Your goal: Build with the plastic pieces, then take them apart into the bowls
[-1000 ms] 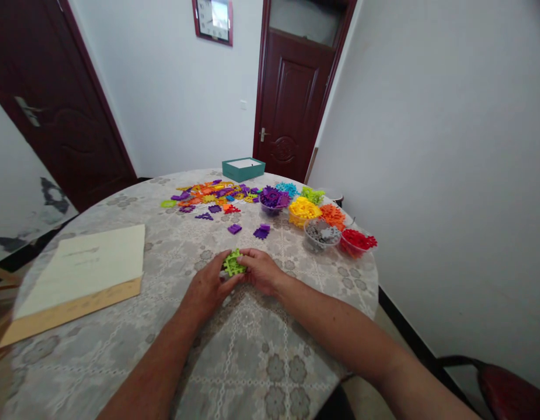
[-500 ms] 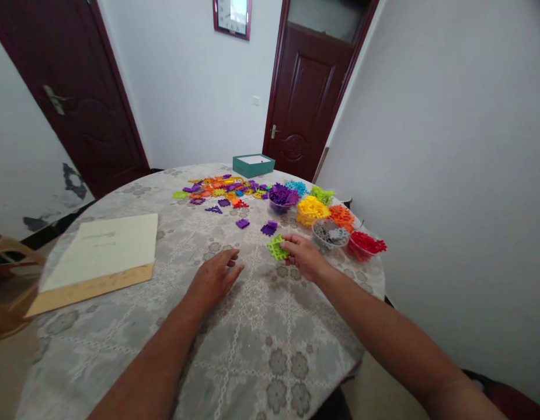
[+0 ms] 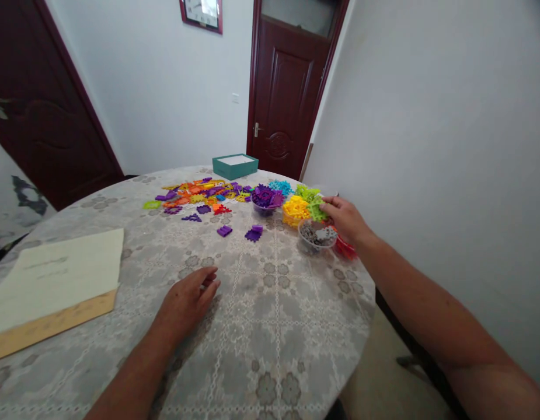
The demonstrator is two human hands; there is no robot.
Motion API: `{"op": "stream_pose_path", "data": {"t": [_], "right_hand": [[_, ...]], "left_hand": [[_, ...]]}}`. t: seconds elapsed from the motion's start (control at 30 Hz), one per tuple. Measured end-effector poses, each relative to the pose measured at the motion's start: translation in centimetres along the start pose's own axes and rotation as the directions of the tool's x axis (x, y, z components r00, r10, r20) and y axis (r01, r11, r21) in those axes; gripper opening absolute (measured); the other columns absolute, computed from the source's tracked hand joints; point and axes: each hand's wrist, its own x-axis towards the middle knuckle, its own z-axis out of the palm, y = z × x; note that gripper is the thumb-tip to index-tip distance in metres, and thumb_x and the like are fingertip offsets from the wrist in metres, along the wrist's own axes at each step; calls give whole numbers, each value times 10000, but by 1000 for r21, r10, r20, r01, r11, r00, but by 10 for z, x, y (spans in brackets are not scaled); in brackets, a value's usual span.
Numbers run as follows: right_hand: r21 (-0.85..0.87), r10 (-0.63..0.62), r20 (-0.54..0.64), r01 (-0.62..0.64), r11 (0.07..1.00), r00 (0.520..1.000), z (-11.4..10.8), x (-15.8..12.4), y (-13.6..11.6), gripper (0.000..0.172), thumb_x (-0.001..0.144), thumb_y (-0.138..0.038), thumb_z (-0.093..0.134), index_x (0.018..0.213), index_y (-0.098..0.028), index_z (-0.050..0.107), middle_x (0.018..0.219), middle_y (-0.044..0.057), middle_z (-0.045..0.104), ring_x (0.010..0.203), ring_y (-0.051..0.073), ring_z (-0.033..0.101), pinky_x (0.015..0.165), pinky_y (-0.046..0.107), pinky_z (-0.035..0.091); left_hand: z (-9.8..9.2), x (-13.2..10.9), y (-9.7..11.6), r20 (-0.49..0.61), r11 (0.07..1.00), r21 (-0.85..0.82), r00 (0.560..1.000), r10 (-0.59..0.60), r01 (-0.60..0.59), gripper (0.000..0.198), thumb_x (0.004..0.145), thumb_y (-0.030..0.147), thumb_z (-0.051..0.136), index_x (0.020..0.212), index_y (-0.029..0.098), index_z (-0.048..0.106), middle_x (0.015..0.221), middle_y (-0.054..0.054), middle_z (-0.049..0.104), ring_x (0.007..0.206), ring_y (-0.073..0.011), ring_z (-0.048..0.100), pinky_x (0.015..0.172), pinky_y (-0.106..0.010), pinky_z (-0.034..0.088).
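My right hand [image 3: 345, 217] pinches a lime-green interlocking plastic piece [image 3: 316, 208] above the bowls at the right. Behind that piece are more lime-green pieces [image 3: 305, 192] in their own bowl. My hand and forearm partly cover the bowls of orange and red pieces [image 3: 345, 249]. My left hand [image 3: 188, 300] rests over the tablecloth at the near middle, fingers loosely curved and apart, with nothing in it. Beyond it lie two small purple pieces, one folded-looking [image 3: 225, 231] and one flat and toothed [image 3: 254, 234].
Bowls hold purple [image 3: 264, 198], yellow [image 3: 295, 209], grey [image 3: 316, 234] and blue pieces [image 3: 281, 186]. A mixed pile of pieces [image 3: 195, 193] spreads across the far table. Behind it stands a green box [image 3: 235, 167]. A cream board [image 3: 63, 271] lies at the left on the patterned tablecloth [image 3: 234, 344].
My right hand has carried the lime-green piece away from the table's middle, to the right and farther back, over the bowls. The view has turned rightward. My left hand stays low and empty.
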Motion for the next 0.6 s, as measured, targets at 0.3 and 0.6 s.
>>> {"op": "stream_pose_path", "data": {"t": [0.3, 0.6], "right_hand": [[-418, 30, -242, -132, 899, 970, -34, 153, 31, 246, 818, -253, 693, 993, -85, 736, 700, 60, 672, 573, 116, 583, 559, 219, 482], [-626, 62, -330, -268, 732, 942, -11, 217, 58, 147, 766, -224, 712, 825, -93, 745, 640, 106, 642, 727, 245, 663, 655, 315, 498]], "left_hand": [[0, -1, -9, 31, 999, 12, 998, -48, 47, 410, 951, 508, 560, 1215, 243, 727, 1133, -77, 814, 930, -264, 794, 883, -403, 633], [1, -10, -6, 27, 997, 6, 997, -73, 72, 318, 960, 443, 591, 1206, 295, 727, 1131, -62, 810, 956, -269, 786, 875, -412, 641]]}}
